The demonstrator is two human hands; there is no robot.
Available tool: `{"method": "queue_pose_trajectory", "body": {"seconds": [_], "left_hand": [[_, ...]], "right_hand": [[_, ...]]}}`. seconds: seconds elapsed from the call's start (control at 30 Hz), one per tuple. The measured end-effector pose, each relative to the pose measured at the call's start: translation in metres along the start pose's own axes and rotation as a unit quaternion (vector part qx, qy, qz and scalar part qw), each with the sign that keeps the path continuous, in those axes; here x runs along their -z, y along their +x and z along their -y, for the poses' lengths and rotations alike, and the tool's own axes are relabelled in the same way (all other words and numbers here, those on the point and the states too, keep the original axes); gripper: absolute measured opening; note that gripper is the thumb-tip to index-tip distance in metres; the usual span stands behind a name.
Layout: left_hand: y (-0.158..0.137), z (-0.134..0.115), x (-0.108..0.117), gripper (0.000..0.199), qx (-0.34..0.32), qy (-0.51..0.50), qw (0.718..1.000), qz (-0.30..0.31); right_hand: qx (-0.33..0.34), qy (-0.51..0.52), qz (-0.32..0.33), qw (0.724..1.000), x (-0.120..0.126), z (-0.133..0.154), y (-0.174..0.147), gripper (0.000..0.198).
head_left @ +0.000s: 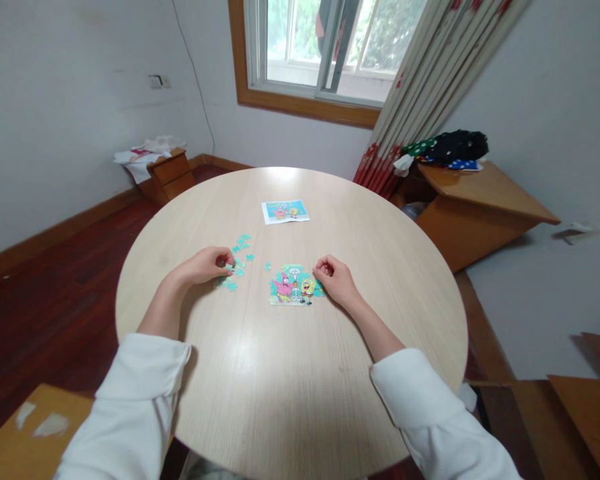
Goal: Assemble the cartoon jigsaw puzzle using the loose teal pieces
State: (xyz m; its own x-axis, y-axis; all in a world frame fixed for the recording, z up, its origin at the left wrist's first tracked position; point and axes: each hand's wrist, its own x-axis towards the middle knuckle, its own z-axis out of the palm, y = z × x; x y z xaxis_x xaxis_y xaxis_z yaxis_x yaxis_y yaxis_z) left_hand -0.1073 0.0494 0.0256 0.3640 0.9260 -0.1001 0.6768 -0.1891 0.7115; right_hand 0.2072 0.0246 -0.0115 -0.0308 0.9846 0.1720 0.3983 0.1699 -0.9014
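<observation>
A partly joined jigsaw puzzle (291,288) with cartoon figures lies flat on the round table (280,373). My right hand (336,277) is at its upper right edge, thumb and fingers pinched together; whatever they hold is too small to make out. To the left, my left hand (211,263) curls at the loose turquoise puzzle pieces (241,244), its fingertips closed by a piece. I cannot see clearly what is between them. One single puzzle piece (268,266) lies between the loose pieces and the puzzle.
A printed picture sheet (286,211) of the cartoon lies farther back on the table. Beyond the table stand a wooden cabinet (485,200) with cloths on top, a small drawer unit (173,175) and a long curtain (420,87). A cardboard-coloured box top (40,433) shows at lower left.
</observation>
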Motion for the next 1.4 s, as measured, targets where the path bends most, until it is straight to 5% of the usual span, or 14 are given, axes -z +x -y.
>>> {"method": "queue_pose_trajectory", "body": {"seconds": [0.43,0.73,1.4], "left_hand": [[-0.003,-0.031,-0.015,0.021,0.057,-0.186,0.98,-0.044],[0.007,-0.028,-0.032,0.028,0.038,-0.269,0.961,-0.047],[0.015,-0.034,-0.045,0.025,-0.004,-0.264,0.961,-0.081]], "right_hand": [[0.007,-0.003,-0.004,1.0,0.001,0.001,0.0,0.011],[0.009,-0.002,-0.008,1.0,0.003,0.003,0.001,0.011],[0.008,-0.003,-0.006,1.0,0.007,0.004,0.001,0.01]]}}
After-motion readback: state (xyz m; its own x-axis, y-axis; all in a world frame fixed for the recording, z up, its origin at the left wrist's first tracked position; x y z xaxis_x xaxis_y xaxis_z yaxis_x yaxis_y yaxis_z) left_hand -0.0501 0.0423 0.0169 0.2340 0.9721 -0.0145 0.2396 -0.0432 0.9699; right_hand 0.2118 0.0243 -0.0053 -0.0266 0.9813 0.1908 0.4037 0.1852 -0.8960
